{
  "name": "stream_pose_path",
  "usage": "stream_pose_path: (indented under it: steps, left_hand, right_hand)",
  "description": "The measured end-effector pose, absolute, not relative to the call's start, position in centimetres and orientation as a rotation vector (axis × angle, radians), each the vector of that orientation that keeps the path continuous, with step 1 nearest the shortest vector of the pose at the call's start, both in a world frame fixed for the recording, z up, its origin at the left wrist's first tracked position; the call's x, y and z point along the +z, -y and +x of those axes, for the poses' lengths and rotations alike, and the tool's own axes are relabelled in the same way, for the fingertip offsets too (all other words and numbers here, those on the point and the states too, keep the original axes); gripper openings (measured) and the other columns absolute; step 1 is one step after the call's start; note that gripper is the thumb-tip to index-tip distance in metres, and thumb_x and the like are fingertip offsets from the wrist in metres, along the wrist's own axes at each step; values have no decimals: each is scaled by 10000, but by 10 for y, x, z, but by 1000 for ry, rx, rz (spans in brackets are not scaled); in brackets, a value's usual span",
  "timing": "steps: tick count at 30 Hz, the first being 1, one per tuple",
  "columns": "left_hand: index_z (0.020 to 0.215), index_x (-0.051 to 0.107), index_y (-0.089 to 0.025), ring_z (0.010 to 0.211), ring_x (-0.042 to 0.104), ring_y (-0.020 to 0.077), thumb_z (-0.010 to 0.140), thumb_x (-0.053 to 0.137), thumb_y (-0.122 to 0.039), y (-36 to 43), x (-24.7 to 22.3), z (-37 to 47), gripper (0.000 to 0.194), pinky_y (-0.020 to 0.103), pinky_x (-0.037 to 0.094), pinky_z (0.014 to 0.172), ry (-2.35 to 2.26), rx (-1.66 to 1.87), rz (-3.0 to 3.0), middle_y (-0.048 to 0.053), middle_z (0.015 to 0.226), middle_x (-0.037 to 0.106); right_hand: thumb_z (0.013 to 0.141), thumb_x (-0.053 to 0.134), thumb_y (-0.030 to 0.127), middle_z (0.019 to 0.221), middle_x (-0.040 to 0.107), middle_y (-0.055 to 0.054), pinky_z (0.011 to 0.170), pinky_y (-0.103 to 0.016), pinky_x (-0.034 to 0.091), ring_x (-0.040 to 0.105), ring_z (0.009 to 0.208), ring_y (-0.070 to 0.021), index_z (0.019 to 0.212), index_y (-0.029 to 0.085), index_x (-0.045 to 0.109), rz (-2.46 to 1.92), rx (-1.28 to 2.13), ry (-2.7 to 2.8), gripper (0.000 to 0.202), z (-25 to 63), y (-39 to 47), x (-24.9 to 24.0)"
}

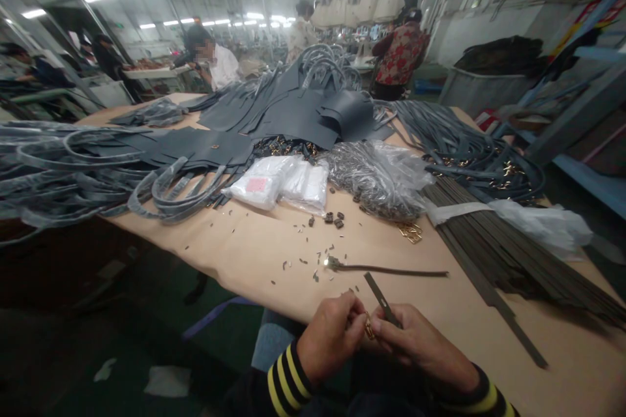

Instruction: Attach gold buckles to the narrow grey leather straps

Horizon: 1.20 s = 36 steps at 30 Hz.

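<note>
Strap (380,300): narrow dark strip, one end pinched in the right hand (415,342), the free end slanting up and away over the near edge of the tabletop (254,254). Held close to the body, apparently so that the end can be worked at short range. It sits between both hands, touching the right fingers and just beside the left fingers.

Tabletop: tan, long, carrying all stock below.

Cut sheets (288,111): dark grey, heaped flat at the far middle, well apart from the hands.

Looped handles (73,163): grey, wrapped in clear film, piled at the left, spilling over the edge.

Strap bundle (493,241): many long dark strips laid side by side at the right, tied with a white band, within reach of the right hand.

Coiled straps (474,156): grey, with gold fittings, behind the bundle.

Clear bag of metal parts (381,176): centre, crumpled.

White packets (283,186): just left of that bag.

Finished strap (386,268): lies alone, a bright fitting on its left end, near and ahead of the hands, seemingly set aside.

Small loose fittings (335,218): scattered on the bare middle, handy for picking.

Buckle (368,327): gold, small, gripped by the fingertips of the left hand (330,339), touching the strap end.

Left hand: closed on the buckle. Right hand: closed on the strap.

Other people stand at benches far behind.
</note>
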<state>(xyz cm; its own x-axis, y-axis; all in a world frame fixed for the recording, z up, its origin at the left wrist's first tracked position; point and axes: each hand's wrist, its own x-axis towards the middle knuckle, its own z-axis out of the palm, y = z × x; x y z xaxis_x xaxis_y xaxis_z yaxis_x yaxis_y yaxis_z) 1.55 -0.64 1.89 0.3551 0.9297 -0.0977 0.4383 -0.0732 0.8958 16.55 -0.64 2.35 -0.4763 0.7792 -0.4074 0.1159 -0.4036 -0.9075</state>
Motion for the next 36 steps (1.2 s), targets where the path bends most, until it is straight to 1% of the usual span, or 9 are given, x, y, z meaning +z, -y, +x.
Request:
stream_pose_path:
  steps: [3, 6, 10, 13, 24, 28, 31, 34, 36]
  left_hand:
    - [826, 491, -155, 665, 510, 135, 736, 424, -117, 12, 16, 16, 119, 243, 432, 591, -1249, 783, 1836, 44, 741, 543]
    - [919, 476, -166, 837, 493, 173, 717, 448, -79, 20, 12, 17, 221, 297, 450, 702, -1136, 893, 1995, 90, 916, 501]
    - [883, 492, -172, 858, 493, 176, 730, 453, -71, 23, 8, 18, 188, 312, 457, 738, -1084, 941, 2041, 80, 884, 507]
    - [842, 499, -165, 843, 509, 172, 741, 437, -76, 20, 8, 19, 148, 296, 474, 716, -1095, 945, 2047, 79, 859, 521]
    - [815, 521, -114, 744, 553, 174, 794, 341, -75, 25, 8, 27, 185, 276, 512, 637, -1145, 1052, 2458, 122, 787, 578]
    - [776, 512, -134, 730, 548, 158, 773, 374, -72, 22, 7, 24, 150, 272, 500, 659, -1137, 1069, 2210, 96, 769, 570]
    - [712, 487, -157, 721, 526, 140, 723, 458, -86, 18, 10, 19, 78, 234, 484, 601, -1139, 1001, 1858, 60, 773, 533]
    - [698, 475, -160, 714, 500, 131, 722, 498, -150, 16, 13, 17, 34, 219, 457, 568, -1160, 942, 1570, 38, 764, 493]
    - [726, 467, -156, 646, 504, 112, 737, 512, -223, 15, 13, 17, 82, 228, 448, 570, -1079, 900, 1327, 10, 696, 493]
  right_hand:
    - [658, 568, 506, 401, 300, 106, 340, -172, 108, 203, 332, -17, 527, 171, 392, -1220, 1943, 1125, 401, 164, 8, 21]
    - [632, 606, 490, 405, 302, 112, 346, -168, 106, 202, 330, -14, 542, 173, 394, -1208, 1957, 961, 392, 163, 10, 19]
    - [648, 607, 472, 432, 327, 103, 355, -175, 91, 215, 340, -12, 556, 165, 406, -1162, 1956, 932, 379, 160, 12, 16]
    - [674, 588, 463, 427, 318, 102, 362, -180, 89, 211, 347, -13, 542, 165, 392, -1118, 1966, 950, 380, 160, 13, 13]
    - [703, 580, 429, 412, 292, 111, 343, -170, 75, 191, 339, -4, 533, 168, 362, -1071, 2013, 907, 380, 160, 13, 11]
    - [703, 584, 420, 426, 291, 112, 334, -162, 70, 183, 333, 2, 548, 168, 364, -1060, 2044, 889, 369, 159, 15, 11]
    - [698, 595, 409, 448, 296, 113, 323, -151, 64, 173, 331, 8, 580, 166, 378, -1035, 2098, 845, 346, 159, 16, 12]
    - [677, 615, 403, 459, 305, 111, 316, -142, 68, 185, 330, 10, 600, 165, 391, -1007, 2139, 830, 336, 160, 15, 14]
    - [670, 618, 409, 462, 319, 104, 313, -140, 71, 187, 333, 11, 599, 155, 412, -985, 2153, 866, 335, 161, 14, 16]
